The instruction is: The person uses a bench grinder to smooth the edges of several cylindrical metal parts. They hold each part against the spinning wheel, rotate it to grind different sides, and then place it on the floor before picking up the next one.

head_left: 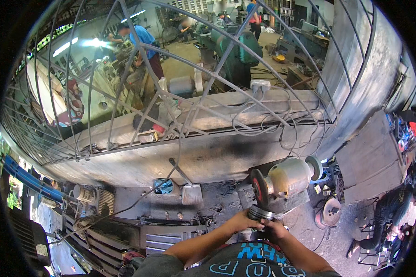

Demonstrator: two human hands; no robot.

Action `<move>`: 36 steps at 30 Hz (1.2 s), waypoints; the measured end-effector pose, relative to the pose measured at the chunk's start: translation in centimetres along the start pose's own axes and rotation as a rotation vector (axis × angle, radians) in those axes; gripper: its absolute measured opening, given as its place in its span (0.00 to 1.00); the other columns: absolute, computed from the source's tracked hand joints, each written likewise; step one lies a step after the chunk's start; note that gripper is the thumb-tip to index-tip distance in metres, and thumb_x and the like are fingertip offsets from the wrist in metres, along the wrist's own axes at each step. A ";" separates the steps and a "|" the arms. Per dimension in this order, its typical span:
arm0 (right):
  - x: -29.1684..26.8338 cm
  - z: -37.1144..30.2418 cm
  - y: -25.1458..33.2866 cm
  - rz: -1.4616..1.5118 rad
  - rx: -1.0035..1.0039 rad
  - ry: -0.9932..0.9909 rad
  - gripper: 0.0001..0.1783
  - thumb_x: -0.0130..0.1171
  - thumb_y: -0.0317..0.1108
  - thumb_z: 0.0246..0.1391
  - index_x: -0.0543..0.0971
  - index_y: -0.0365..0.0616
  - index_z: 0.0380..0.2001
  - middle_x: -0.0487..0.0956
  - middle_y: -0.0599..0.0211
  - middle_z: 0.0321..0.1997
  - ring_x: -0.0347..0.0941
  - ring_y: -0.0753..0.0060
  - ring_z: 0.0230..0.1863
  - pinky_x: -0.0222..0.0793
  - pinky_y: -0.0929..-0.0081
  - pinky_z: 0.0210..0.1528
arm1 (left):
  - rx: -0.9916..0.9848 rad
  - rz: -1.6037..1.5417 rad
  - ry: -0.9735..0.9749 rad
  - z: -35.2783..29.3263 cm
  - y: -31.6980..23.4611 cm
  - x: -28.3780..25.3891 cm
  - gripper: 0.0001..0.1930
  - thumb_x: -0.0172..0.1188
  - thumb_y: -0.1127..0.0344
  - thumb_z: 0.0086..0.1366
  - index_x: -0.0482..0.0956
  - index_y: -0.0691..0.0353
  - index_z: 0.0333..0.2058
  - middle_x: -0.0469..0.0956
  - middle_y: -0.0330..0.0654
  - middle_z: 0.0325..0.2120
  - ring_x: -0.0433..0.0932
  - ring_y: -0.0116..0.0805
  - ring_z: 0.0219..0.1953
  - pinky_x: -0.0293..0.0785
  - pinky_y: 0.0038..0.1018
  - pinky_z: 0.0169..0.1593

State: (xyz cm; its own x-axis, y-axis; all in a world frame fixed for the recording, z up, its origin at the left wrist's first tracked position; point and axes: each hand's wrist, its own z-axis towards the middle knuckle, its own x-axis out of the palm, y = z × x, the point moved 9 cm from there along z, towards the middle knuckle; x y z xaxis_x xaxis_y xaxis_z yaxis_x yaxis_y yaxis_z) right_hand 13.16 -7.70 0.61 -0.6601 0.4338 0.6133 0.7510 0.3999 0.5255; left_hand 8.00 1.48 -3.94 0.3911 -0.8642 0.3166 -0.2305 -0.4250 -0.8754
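Just in front of my body, a round, shiny metal part with ringed edges [261, 212] is held between both hands. My left hand [241, 222] grips it from the left, and my right hand [276, 229] closes round it from the right. Directly beyond is the dark, red-centred grinding wheel [259, 187] of a bench grinder [289, 177]. The part sits right at the wheel's lower edge; whether they touch I cannot tell. A grey wheel [314, 168] is on the grinder's other end. My palms hide the part's underside.
A low wall [208, 159] topped by a metal lattice [171, 92] stands ahead, machines and people behind it. On the floor are a bucket [165, 186], a grey dustpan-like scoop [192, 194] and a reel [331, 212]. A person [388, 221] sits at right. A cable [134, 207] crosses left.
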 end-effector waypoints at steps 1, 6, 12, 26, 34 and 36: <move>0.0 -0.2 0.1 -0.009 -0.002 -0.004 0.32 0.68 0.46 0.50 0.69 0.46 0.55 0.78 0.63 0.44 0.77 0.59 0.44 0.77 0.55 0.41 | 0.000 0.007 0.000 0.0 0.1 0.0 0.30 0.74 0.68 0.50 0.74 0.65 0.52 0.81 0.42 0.42 0.79 0.34 0.45 0.74 0.33 0.53; -0.5 0.2 -0.2 -0.003 0.030 0.000 0.32 0.68 0.48 0.49 0.70 0.48 0.54 0.78 0.62 0.45 0.77 0.58 0.45 0.77 0.52 0.41 | 0.025 -0.077 0.081 1.2 1.1 0.2 0.31 0.75 0.63 0.48 0.76 0.65 0.50 0.82 0.43 0.41 0.80 0.35 0.43 0.76 0.32 0.50; -1.9 1.5 -0.8 -0.054 -0.007 -0.100 0.31 0.69 0.49 0.48 0.73 0.48 0.52 0.78 0.69 0.39 0.75 0.67 0.38 0.74 0.59 0.35 | -0.042 -0.036 -0.032 -0.1 -0.2 -0.4 0.28 0.75 0.69 0.49 0.77 0.66 0.49 0.83 0.42 0.41 0.80 0.36 0.42 0.77 0.34 0.49; 1.6 0.1 1.1 -0.202 -0.270 0.054 0.43 0.73 0.39 0.45 0.65 0.35 0.62 0.76 0.58 0.56 0.73 0.65 0.55 0.67 0.68 0.59 | 0.066 -0.032 -0.067 -3.8 -3.4 -0.4 0.43 0.77 0.75 0.40 0.66 0.69 0.56 0.78 0.47 0.47 0.78 0.36 0.48 0.77 0.34 0.51; 0.3 1.5 0.3 -0.126 -0.227 0.079 0.37 0.70 0.43 0.48 0.71 0.39 0.58 0.78 0.63 0.52 0.73 0.68 0.51 0.68 0.68 0.53 | -0.031 0.022 -0.101 -3.0 -3.6 -0.5 0.42 0.78 0.72 0.40 0.66 0.71 0.55 0.78 0.48 0.47 0.79 0.37 0.47 0.77 0.33 0.51; -0.5 1.9 -0.3 -0.089 -0.171 0.062 0.37 0.70 0.43 0.49 0.70 0.38 0.59 0.78 0.62 0.53 0.73 0.68 0.51 0.68 0.68 0.54 | -0.046 0.122 -0.126 -2.7 -3.7 -0.9 0.42 0.78 0.72 0.40 0.67 0.72 0.55 0.78 0.49 0.47 0.79 0.38 0.47 0.77 0.33 0.52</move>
State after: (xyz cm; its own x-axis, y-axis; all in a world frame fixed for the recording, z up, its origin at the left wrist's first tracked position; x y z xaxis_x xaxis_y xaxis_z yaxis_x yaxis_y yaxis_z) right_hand 13.18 -6.50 -0.97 -0.7259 0.3497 0.5922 0.6849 0.2891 0.6688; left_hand 6.09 3.10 -0.03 0.4660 -0.8705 0.1584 -0.3221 -0.3337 -0.8860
